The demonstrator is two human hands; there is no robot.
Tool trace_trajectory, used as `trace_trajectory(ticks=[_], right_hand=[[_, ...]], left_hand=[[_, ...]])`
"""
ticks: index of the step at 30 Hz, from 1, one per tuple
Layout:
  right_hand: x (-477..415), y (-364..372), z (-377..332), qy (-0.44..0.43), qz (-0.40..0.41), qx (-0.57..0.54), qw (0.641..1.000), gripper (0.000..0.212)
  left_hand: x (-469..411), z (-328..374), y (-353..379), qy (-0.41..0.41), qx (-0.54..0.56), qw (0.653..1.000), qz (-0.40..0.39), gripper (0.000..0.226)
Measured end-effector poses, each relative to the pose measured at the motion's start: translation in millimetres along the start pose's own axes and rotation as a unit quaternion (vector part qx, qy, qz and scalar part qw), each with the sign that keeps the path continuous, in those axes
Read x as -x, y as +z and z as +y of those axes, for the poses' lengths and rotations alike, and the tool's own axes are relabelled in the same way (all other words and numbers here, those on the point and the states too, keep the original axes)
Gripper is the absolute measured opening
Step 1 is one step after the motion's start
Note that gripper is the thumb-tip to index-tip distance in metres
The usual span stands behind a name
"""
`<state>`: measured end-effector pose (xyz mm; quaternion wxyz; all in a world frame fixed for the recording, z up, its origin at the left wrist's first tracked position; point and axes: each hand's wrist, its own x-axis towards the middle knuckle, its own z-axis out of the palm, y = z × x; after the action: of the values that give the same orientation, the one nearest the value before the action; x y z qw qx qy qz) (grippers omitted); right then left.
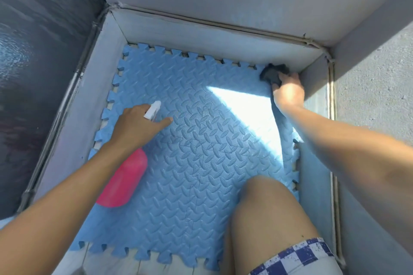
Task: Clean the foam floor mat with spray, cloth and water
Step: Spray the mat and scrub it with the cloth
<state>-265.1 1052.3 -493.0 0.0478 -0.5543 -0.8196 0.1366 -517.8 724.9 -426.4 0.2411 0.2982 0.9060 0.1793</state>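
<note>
Blue foam mat (196,152) with jigsaw edges and a raised leaf-like pattern lies flat on the floor of a shallow recess, its far and side edges close to the low grey walls (201,35). A bright patch of sunlight (250,109) falls across its right half. The left hand (136,127) grips a pink spray bottle (124,181) by the neck, forefinger stretched out forward beside the white nozzle (153,109); the bottle hangs tilted above the mat's left side, nozzle toward the far end. The right hand (288,91) is closed on a dark cloth (273,73) and presses it onto the mat's far right corner, right against the wall. A bare knee (263,192) rests on the near right part of the mat, with blue-and-white checked shorts (299,257) at the bottom edge.
</note>
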Motion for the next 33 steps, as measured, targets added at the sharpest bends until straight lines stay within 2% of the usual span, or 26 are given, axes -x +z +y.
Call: trace_trajectory(ticks=[4, 6, 9, 10, 12, 14, 16, 19, 21, 23, 25, 28, 30, 33], right_hand=[[10.7, 15.7, -48.1, -0.071, -0.015, 0.007, 0.997, 0.038], [15.2, 23.8, -82.6, -0.106, -0.021, -0.002, 0.994, 0.035], [16.6, 37.6, -133.7, -0.151, -0.055, -0.009, 0.987, 0.045], [15.7, 42.6, -149.3, -0.154, -0.069, -0.009, 0.986, 0.047], [14.0, 51.2, -181.1, -0.183, -0.067, -0.019, 0.981, 0.046], [11.5, 60.6, -213.7, -0.239, -0.059, -0.016, 0.969, 0.043], [6.7, 72.7, -247.1, -0.283, -0.064, -0.003, 0.957, 0.042], [4.1, 84.8, -290.9, -0.268, -0.067, -0.001, 0.961, 0.039], [10.4, 90.2, -307.9, -0.256, -0.057, -0.014, 0.965, 0.037], [32.6, 94.8, -318.2, -0.288, -0.064, -0.022, 0.955, 0.035], [69.1, 99.3, -320.4, -0.352, -0.078, -0.029, 0.932, 0.038], [141.2, 103.6, -308.9, -0.437, -0.103, -0.055, 0.892, 0.045], [204.6, 102.8, -289.5, -0.523, -0.146, -0.083, 0.835, 0.043], [277.5, 105.9, -243.7, -0.674, -0.203, -0.061, 0.708, 0.035]], left_hand=[[31.9, -30.0, -2.9, -0.074, -0.019, 0.996, 0.04, 0.061], [40.0, -42.9, -11.4, -0.066, -0.004, 0.995, 0.073, 0.061], [46.3, -62.7, -24.9, -0.02, 0.031, 0.997, 0.073, 0.052], [49.4, -69.4, -27.2, -0.019, 0.037, 0.996, 0.076, 0.056], [58.5, -84.5, -28.4, -0.068, 0.051, 0.992, 0.098, 0.069], [67.4, -94.4, -32.1, -0.105, 0.07, 0.984, 0.127, 0.069], [72.3, -101.0, -37.1, -0.081, 0.081, 0.984, 0.137, 0.063], [78.4, -115.1, -41.0, -0.047, 0.11, 0.988, 0.095, 0.062], [88.0, -127.3, -36.3, -0.074, 0.184, 0.977, 0.082, 0.053], [102.5, -134.6, -30.3, -0.1, 0.154, 0.978, 0.097, 0.06], [114.0, -140.4, -28.9, -0.092, 0.109, 0.983, 0.114, 0.072], [131.0, -148.7, -33.3, -0.054, 0.136, 0.98, 0.137, 0.061], [142.1, -150.5, -35.3, -0.022, 0.123, 0.979, 0.161, 0.052], [149.6, -151.5, -35.1, -0.008, 0.128, 0.975, 0.182, 0.049]])
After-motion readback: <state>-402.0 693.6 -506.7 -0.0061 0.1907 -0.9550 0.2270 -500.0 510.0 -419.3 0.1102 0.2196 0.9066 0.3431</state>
